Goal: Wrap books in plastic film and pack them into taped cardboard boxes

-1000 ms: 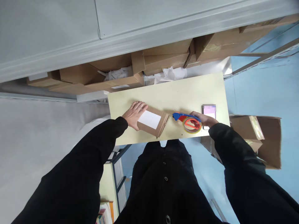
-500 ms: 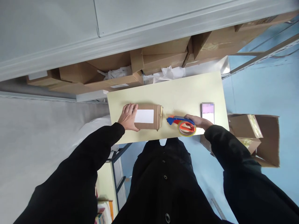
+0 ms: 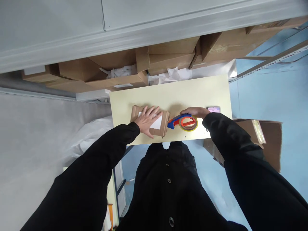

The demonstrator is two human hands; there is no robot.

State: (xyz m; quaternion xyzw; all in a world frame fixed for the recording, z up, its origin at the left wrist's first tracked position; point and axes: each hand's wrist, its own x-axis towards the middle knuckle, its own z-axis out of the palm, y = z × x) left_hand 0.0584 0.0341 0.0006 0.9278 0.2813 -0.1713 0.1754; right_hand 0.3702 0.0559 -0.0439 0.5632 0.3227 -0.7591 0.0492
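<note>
A small brown cardboard box (image 3: 160, 125) with a white label lies on the pale yellow table (image 3: 173, 96). My left hand (image 3: 147, 119) rests flat on its top, fingers spread. My right hand (image 3: 195, 112) grips the handle of a blue and red tape dispenser (image 3: 183, 122) that carries a roll of clear tape. The dispenser's blue nose touches the right end of the box. A phone (image 3: 213, 109) lies behind my right wrist, mostly hidden by my sleeve.
Several open cardboard boxes (image 3: 168, 57) with white paper stand behind the table against a grey wall. Another open box (image 3: 267, 141) sits on the blue floor at the right. A white bag (image 3: 91, 134) lies left of the table.
My left hand slid from the box's left end onto its top. My right hand brought the tape dispenser left until its nose met the box's right end.
</note>
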